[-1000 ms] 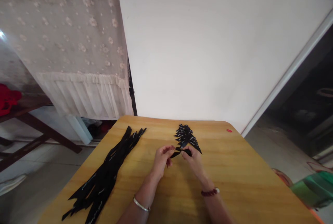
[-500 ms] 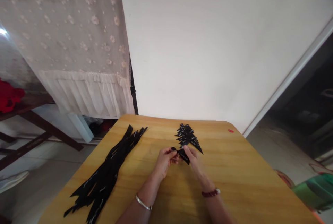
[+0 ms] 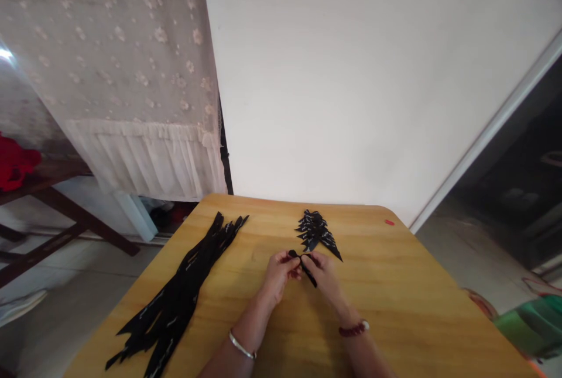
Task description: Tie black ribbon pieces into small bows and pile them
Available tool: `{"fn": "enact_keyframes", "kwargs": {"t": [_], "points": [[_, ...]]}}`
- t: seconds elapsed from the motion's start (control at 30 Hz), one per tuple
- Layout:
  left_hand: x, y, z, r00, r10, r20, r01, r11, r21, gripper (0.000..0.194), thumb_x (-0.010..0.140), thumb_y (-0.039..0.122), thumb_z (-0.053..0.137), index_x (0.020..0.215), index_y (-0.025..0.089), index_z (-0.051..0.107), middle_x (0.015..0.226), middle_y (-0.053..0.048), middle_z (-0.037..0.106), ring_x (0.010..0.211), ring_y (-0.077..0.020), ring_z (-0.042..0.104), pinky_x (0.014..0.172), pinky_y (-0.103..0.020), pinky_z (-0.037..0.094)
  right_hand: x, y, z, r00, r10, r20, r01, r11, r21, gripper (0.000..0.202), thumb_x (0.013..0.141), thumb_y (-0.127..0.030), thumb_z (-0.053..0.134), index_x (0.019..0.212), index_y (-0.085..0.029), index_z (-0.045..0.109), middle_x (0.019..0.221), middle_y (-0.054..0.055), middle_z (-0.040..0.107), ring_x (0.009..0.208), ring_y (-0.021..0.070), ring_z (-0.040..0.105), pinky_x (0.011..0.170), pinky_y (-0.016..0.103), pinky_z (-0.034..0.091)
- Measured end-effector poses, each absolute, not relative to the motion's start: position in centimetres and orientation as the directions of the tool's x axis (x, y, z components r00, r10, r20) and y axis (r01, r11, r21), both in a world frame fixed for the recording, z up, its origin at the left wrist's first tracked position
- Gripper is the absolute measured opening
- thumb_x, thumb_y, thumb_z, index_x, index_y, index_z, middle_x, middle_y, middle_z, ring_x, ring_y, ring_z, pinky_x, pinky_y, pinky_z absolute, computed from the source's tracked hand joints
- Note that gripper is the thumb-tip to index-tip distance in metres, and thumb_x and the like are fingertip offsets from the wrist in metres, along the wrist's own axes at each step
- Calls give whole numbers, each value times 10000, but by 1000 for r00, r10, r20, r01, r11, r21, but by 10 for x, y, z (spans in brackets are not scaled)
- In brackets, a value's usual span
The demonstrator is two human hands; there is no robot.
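Note:
Both hands pinch one small black ribbon (image 3: 309, 275) above the middle of the wooden table (image 3: 373, 284). My left hand (image 3: 280, 272) grips its looped upper end between thumb and fingers. Close beside it, my right hand (image 3: 322, 272) has thumb and fingertips on the same ribbon, and a tail hangs down between the hands. Just beyond them lies a row of overlapping black ribbon bows (image 3: 314, 229) with white lettering and pointed ends. A long bundle of flat black ribbon strips (image 3: 188, 284), also marked in white, is spread to the left.
A small red object (image 3: 389, 222) lies by the far right corner. Behind the table stands a white wall panel (image 3: 342, 85), with a floral lace curtain (image 3: 140, 74) at left. A dark wooden stool (image 3: 74, 220) is on the left, a green item (image 3: 533, 322) on the right.
My right hand has shifted slightly left and down, closer to my left hand. The ribbon's tail, spread out before, now looks narrower and hangs lower. My left hand has hardly moved.

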State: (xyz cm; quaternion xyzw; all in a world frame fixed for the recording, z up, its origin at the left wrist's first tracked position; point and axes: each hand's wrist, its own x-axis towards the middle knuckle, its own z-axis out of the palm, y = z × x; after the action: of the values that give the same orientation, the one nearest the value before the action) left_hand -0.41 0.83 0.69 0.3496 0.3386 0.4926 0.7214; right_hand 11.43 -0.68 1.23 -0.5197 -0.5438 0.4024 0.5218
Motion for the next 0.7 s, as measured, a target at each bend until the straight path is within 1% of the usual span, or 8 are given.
{"fn": "enact_keyframes", "kwargs": {"t": [0.1,0.23,0.37,0.47,0.5,0.57,0.63,0.7], "points": [[-6,10,8,265,952,-154,-504,272,819,215,523,236,693,589,119,526,466,21,520,422,-75,472,417,-201,382,117,-8,15,76,990,115,121,105,-987,388,746,-476,423,540,-159,512,488,-22,473,465,108,413,440,225,305],[-8,12,9,214,961,-177,-507,264,821,238,491,231,708,586,123,518,468,37,511,401,-62,466,396,-185,375,119,-8,15,38,992,119,145,112,-983,292,668,-426,535,539,-167,494,474,-37,437,449,99,381,435,220,291],[-8,12,9,154,963,-221,-452,268,851,246,504,263,695,595,137,504,427,70,469,285,-38,397,273,-152,227,120,-7,10,41,992,117,188,107,-976,192,631,-318,562,539,-180,464,451,-61,398,422,86,356,416,208,278],[-8,12,9,112,961,-255,-432,278,858,242,510,254,691,598,140,497,412,87,458,211,-11,309,233,-150,137,120,-7,5,30,987,160,277,146,-950,153,628,-258,543,528,-185,454,455,-57,413,434,92,376,422,208,288],[-8,12,9,111,957,-267,-440,288,851,237,510,239,692,608,139,500,416,86,469,206,-11,310,228,-147,144,119,-7,4,30,983,180,320,161,-934,144,628,-239,535,523,-186,453,456,-54,422,439,94,382,427,210,290],[-8,12,9,136,942,-308,-473,334,815,229,517,193,692,646,132,513,467,56,532,255,-37,415,245,-138,238,118,-7,0,27,978,208,399,181,-899,117,633,-206,515,530,-186,462,464,-47,449,447,99,396,438,214,292],[-9,12,10,167,920,-354,-512,388,767,214,538,135,680,678,121,519,563,-5,605,410,-98,564,337,-155,385,117,-8,-2,3,977,215,433,192,-881,77,645,-192,496,568,-184,493,497,-33,496,466,110,425,455,220,307],[-9,12,10,179,908,-379,-537,413,735,175,571,93,657,666,113,512,634,-59,641,566,-150,627,452,-191,468,117,-9,-1,-14,978,209,407,197,-892,79,668,-206,482,605,-179,521,548,-13,538,506,125,465,484,228,339]]}}
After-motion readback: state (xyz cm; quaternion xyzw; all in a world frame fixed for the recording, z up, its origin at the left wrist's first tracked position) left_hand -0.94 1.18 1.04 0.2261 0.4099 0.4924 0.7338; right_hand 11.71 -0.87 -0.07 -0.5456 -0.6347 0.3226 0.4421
